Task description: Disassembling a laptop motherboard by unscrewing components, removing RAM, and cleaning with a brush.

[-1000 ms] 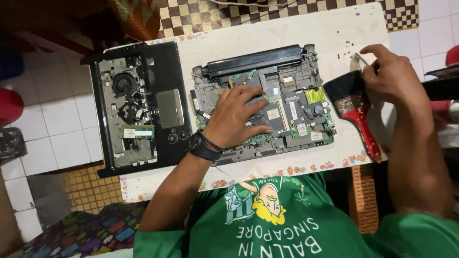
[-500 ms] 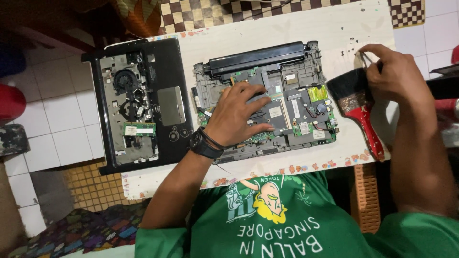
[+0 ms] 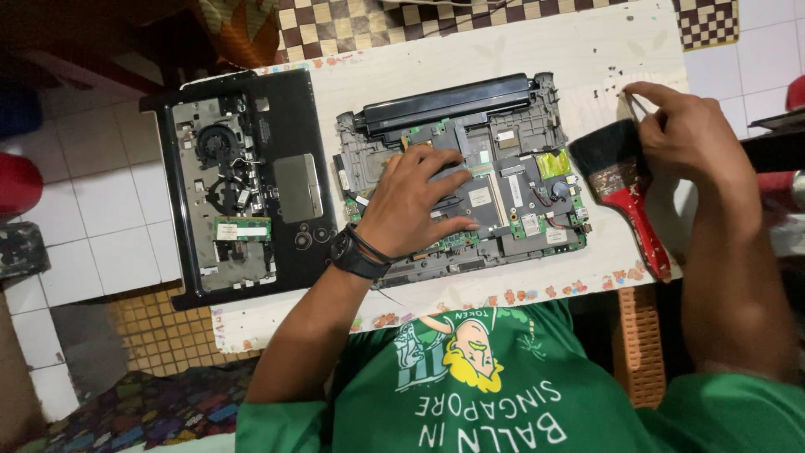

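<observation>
An opened laptop base (image 3: 503,193) with its green circuit board exposed lies on a white board (image 3: 520,50). My left hand (image 3: 415,205), with a black wristband, rests flat on the laptop's left half, fingers spread. My right hand (image 3: 683,138) is at the board's right edge, pinching a thin metal tool (image 3: 629,105), perhaps tweezers, between fingertips. A paintbrush (image 3: 625,189) with black bristles and a red handle lies just left of that hand.
A black laptop cover (image 3: 243,184) with fan and memory module showing lies to the left, overhanging the board. Small dark specks, possibly screws, dot the board near my right hand. White floor tiles surround the board. A checkered mat lies at the top.
My right hand has shifted slightly on the thin tool. The left hand stays on the laptop base. The view has drifted a little.
</observation>
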